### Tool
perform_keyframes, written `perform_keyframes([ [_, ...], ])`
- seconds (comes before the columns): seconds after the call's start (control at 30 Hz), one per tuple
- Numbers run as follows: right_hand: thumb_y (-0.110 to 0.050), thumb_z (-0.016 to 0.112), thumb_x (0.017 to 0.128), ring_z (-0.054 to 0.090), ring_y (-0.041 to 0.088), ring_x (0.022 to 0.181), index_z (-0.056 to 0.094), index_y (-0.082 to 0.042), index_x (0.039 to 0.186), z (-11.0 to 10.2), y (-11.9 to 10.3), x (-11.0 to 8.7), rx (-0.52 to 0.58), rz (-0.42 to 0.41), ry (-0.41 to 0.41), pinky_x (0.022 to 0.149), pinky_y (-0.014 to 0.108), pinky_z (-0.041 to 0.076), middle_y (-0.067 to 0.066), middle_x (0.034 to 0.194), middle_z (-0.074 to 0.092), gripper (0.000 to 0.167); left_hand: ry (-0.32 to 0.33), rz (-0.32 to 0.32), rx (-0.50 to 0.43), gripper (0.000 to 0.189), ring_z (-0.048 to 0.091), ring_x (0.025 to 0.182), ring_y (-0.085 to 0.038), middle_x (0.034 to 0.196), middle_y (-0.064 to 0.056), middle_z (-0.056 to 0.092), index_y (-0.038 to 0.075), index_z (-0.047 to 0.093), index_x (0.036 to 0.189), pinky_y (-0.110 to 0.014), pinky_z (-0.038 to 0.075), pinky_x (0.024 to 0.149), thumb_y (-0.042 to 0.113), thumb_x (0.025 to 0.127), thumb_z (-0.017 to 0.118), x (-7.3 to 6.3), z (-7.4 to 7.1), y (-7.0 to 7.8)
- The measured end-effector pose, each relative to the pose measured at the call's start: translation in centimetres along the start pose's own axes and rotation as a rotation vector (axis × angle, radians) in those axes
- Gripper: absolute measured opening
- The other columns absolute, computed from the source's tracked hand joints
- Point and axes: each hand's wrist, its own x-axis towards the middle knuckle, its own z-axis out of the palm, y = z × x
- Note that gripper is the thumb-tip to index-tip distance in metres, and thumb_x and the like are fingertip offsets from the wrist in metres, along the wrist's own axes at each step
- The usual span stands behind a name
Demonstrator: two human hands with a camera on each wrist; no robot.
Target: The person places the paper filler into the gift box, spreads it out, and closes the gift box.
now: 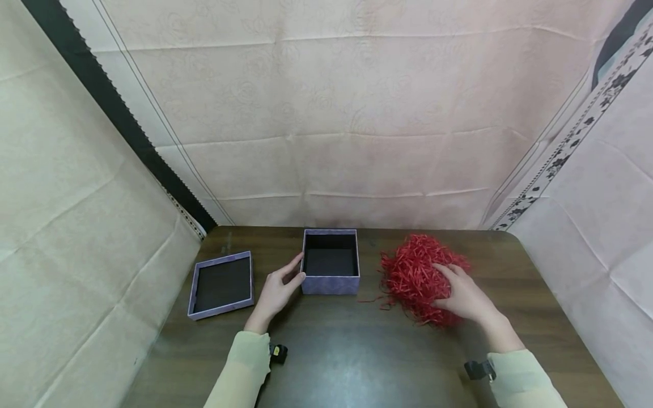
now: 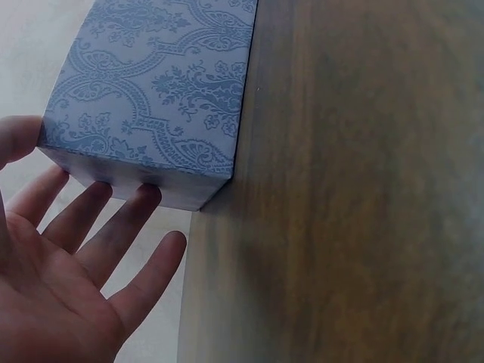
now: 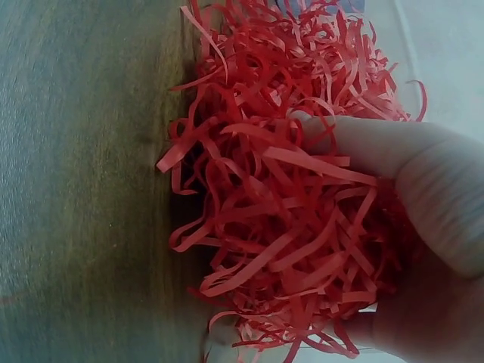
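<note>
A purple patterned box (image 1: pixel 330 284) with a black inside stands uncovered at the back middle of the table. My left hand (image 1: pixel 278 290) is at its left side. In the left wrist view, the extended fingers (image 2: pixel 125 219) touch the patterned box (image 2: pixel 151 91) along one side, the thumb at a corner. To the right lies a loose heap of red shredded paper (image 1: pixel 415 277). My right hand (image 1: pixel 466 297) grips the heap from its right side. Seen from the right wrist, the thumb (image 3: pixel 370 144) presses into the red strips (image 3: pixel 287 219), which hide most of the other fingers.
The box's lid (image 1: pixel 224 285) lies left of my left hand, its black inside facing up. A few stray red strips trail off the heap's left side. Pale cloth (image 1: pixel 347 124) hangs behind the brown wooden table (image 1: pixel 357 351) and along both sides.
</note>
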Motion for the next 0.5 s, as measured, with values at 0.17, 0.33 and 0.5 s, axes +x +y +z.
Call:
perform_keyframes([
  [0.17, -0.021, 0.091, 0.082, 0.049, 0.060, 0.135, 0.047, -0.004, 0.158, -0.02, -0.17, 0.27, -0.014, 0.014, 0.008, 0.098, 0.082, 0.043, 0.036, 0.152, 0.044, 0.090, 0.004, 0.001, 0.007, 0.054, 0.065, 0.131, -0.034, 0.142, -0.018, 0.067, 0.021, 0.059, 0.157, -0.055, 0.048, 0.111, 0.024, 0.105, 0.072, 0.06, -0.04, 0.08],
  [0.33, -0.021, 0.089, 0.085, 0.050, 0.059, 0.134, 0.050, -0.003, 0.155, -0.02, -0.21, 0.27, -0.018, 0.036, 0.017, 0.099, 0.080, 0.044, 0.035, 0.150, 0.048, 0.082, 0.003, 0.004, 0.011, 0.054, 0.066, 0.128, -0.032, 0.142, -0.016, 0.068, 0.020, 0.059, 0.157, -0.054, 0.050, 0.110, 0.024, 0.105, 0.072, 0.22, -0.05, -0.08],
  [0.5, -0.015, 0.086, 0.088, 0.053, 0.056, 0.132, 0.056, -0.002, 0.150, 0.21, -0.19, 0.06, -0.006, 0.031, 0.057, 0.100, 0.078, 0.045, 0.032, 0.145, 0.056, 0.070, -0.013, 0.000, 0.014, 0.055, 0.067, 0.127, -0.033, 0.143, -0.017, 0.067, 0.018, 0.057, 0.157, -0.055, 0.051, 0.108, 0.023, 0.105, 0.072, -0.10, -0.15, -0.31],
])
